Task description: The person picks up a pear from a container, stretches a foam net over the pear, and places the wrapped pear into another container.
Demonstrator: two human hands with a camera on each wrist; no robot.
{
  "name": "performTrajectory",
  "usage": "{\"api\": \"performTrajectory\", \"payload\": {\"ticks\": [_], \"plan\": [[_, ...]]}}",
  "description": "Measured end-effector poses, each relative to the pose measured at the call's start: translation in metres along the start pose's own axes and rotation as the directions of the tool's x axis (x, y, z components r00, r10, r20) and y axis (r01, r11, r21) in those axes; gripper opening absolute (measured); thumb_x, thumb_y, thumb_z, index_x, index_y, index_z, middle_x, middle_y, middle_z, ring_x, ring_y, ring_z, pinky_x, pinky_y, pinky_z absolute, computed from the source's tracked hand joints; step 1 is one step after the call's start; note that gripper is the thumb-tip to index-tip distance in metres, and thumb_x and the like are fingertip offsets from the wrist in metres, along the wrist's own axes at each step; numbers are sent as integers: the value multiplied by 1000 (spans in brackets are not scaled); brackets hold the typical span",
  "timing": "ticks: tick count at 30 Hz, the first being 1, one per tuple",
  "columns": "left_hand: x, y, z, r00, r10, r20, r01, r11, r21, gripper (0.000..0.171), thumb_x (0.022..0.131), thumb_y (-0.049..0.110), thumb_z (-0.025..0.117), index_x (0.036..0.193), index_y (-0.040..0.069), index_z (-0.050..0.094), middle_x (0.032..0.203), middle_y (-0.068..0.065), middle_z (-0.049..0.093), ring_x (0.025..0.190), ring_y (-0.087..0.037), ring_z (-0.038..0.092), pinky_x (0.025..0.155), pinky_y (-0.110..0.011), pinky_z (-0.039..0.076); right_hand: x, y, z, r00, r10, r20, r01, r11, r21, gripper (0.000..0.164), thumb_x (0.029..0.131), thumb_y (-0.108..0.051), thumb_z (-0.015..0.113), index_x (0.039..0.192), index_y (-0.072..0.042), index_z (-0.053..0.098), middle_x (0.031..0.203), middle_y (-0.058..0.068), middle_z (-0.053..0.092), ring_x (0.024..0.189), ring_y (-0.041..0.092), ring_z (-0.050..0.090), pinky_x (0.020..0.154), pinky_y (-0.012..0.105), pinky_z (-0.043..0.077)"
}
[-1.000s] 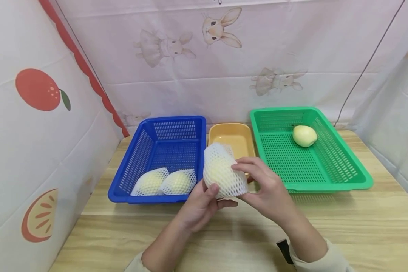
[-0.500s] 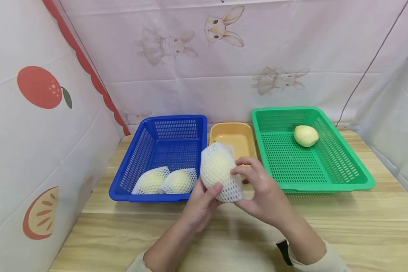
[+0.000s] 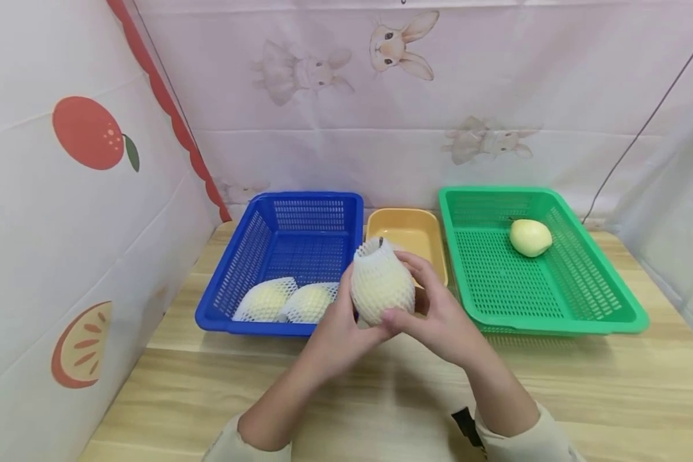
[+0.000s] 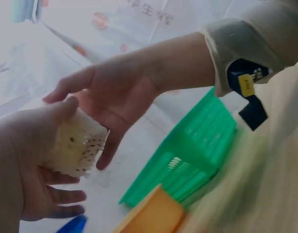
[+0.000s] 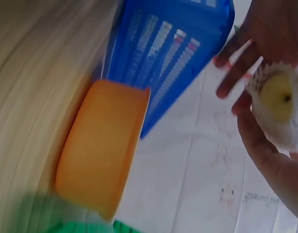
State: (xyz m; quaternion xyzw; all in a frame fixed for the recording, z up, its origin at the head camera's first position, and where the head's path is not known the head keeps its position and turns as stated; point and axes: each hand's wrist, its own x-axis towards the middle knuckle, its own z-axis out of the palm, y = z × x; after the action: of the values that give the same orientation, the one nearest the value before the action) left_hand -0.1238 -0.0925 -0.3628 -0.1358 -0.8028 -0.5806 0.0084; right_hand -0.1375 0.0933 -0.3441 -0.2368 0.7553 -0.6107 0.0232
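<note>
In the head view a pear (image 3: pixel 383 287) in a white foam net stands upright between both hands, above the table, its stem at the net's open top. My left hand (image 3: pixel 342 328) holds it from the left, its thumb across the lower front. From the right, my right hand (image 3: pixel 443 319) grips it, thumb in front and fingers round the far side. The right wrist view looks into the net's open end, where the pear's yellow skin (image 5: pixel 272 99) and a dark spot show. Some left fingers (image 5: pixel 234 73) stick out there, off the net.
Behind the left hand is a blue basket (image 3: pixel 277 328) with two netted fruits (image 3: pixel 264 303). A yellow tray (image 3: pixel 404 213) stands between it and a green basket (image 3: pixel 560 325), which holds one bare pear (image 3: pixel 530 237). A patterned cloth (image 3: pixel 323 154) hangs behind.
The netted pear has turned from tilted to upright, its stem now showing. My left hand moved up along its left side, and the right hand closed in round its right side.
</note>
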Motion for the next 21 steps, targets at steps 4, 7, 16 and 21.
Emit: {"api": "performTrajectory", "payload": {"ticks": [4, 7, 16, 21], "plan": [[3, 3, -16, 998, 27, 53, -33, 992, 121, 113, 77, 47, 82, 154, 42, -2, 151, 4, 40, 134, -13, 45, 108, -46, 43, 17, 0, 11, 999, -5, -34, 7, 997, 77, 75, 81, -11, 75, 144, -25, 36, 140, 14, 45, 109, 35, 59, 86, 42, 55], [4, 6, -35, 993, -10, 115, -24, 957, 290, 113, 79, 51, 78, 155, 40, -4, 149, 1, 45, 133, -15, 49, 106, -46, 46, 34, 2, 15, 997, -8, -76, 16, 995, 100, 72, 80, -10, 73, 142, -22, 39, 134, 15, 47, 107, 34, 59, 82, 42, 57], [7, -2, -83, 962, -260, 79, 121, 670, 733, 63, 91, 52, 64, 137, 9, 58, 133, -9, 63, 124, -28, 58, 100, -52, 49, 90, 12, 38, 986, -168, -19, 143, 888, -438, 73, 77, -35, 77, 144, -32, 46, 136, 5, 49, 104, 23, 56, 75, 39, 55], [11, -16, -83, 960, -261, 97, 91, 623, 777, 46, 94, 44, 63, 126, 10, 67, 123, -7, 69, 110, -26, 66, 92, -50, 53, 116, 20, 57, 961, -229, 155, 269, 647, -713, 73, 79, -42, 74, 145, -32, 46, 129, 7, 52, 96, 22, 57, 74, 39, 54]]}}
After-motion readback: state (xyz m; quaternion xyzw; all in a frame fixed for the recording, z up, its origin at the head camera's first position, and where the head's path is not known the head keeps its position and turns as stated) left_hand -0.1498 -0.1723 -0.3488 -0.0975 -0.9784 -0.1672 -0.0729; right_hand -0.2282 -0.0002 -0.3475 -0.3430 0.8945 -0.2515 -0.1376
